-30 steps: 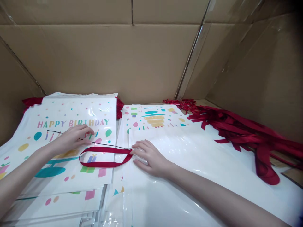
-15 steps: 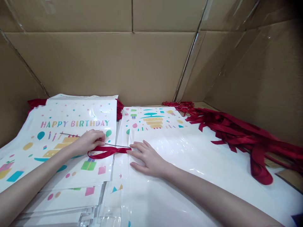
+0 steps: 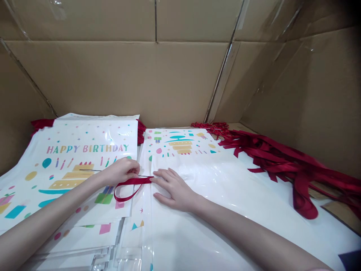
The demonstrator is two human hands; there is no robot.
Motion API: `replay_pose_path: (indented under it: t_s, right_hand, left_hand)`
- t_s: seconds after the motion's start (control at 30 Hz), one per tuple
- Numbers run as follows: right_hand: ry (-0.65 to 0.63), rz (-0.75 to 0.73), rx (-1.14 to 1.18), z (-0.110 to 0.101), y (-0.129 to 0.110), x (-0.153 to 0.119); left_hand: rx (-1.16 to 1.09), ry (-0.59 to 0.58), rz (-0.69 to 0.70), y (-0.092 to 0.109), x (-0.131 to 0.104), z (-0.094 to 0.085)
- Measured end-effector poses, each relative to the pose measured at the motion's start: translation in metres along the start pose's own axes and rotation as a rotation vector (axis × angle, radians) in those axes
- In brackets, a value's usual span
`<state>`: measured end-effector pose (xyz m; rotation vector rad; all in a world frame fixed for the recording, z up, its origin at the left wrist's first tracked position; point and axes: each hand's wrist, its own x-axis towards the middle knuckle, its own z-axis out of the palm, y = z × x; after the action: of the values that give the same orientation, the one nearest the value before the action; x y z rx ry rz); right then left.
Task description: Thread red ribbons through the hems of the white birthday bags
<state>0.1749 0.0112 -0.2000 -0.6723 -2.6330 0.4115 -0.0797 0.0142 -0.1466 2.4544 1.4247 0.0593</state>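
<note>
My left hand (image 3: 124,171) is closed in a pinch on a thin dark rod (image 3: 87,170), whose far end reaches the edge of the glossy white sheet (image 3: 197,233). Just below those fingers a red ribbon (image 3: 126,197) hangs in a loop, its other end running to the sheet's edge by my right fingertips. Palm down, my right hand (image 3: 172,188) rests on that sheet with fingers spread. Under my left forearm lies a stack of printed sheets (image 3: 87,133) reading "HAPPY BIRTHDAY", with a cake and balloons.
More red ribbons (image 3: 270,154) lie heaped at the right, and a tangle of thin red strips (image 3: 213,128) sits at the back. Beneath the white sheet, an upside-down cake print (image 3: 180,143) shows. Tall cardboard walls (image 3: 126,82) close off the back and sides.
My left hand has moved right with the thin dark rod, toward the sheet's edge. The ribbon loop has shifted right and sags wider. My right hand stays nearly in place.
</note>
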Motion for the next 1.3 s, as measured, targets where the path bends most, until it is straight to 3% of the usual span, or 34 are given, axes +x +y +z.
replay_pose_path:
  t_s: [0.23,0.5,0.6,0.7,0.83,1.0,1.13,1.3]
  right_hand:
    - [0.007,0.002,0.013,0.001,-0.001,0.0]
    - [0.002,0.004,0.021,0.001,-0.001,0.001]
    - [-0.01,0.014,0.014,0.001,0.0,0.001]
    - [-0.004,0.026,0.016,0.001,-0.001,0.0]
    - [0.012,0.025,0.033,0.0,-0.001,0.0]
    - [0.008,0.004,0.007,0.001,0.0,-0.001]
    - [-0.012,-0.002,-0.03,0.002,0.001,-0.001]
    - [-0.025,-0.029,-0.066,0.002,0.0,0.0]
  left_hand:
    - [-0.057,-0.043,0.035,-0.003,-0.005,-0.003]
    - [-0.074,-0.031,0.082,0.014,0.021,0.014]
    - [-0.035,0.006,0.084,0.021,0.024,0.013]
    - [0.03,0.031,0.043,0.017,0.013,0.003]
    - [0.073,0.032,-0.062,-0.003,-0.022,-0.012]
    - [0.053,0.02,-0.147,-0.022,-0.059,-0.017]
    - [0.075,0.053,-0.175,-0.02,-0.06,-0.013]
    - [0.111,0.047,-0.126,-0.003,-0.033,-0.005]
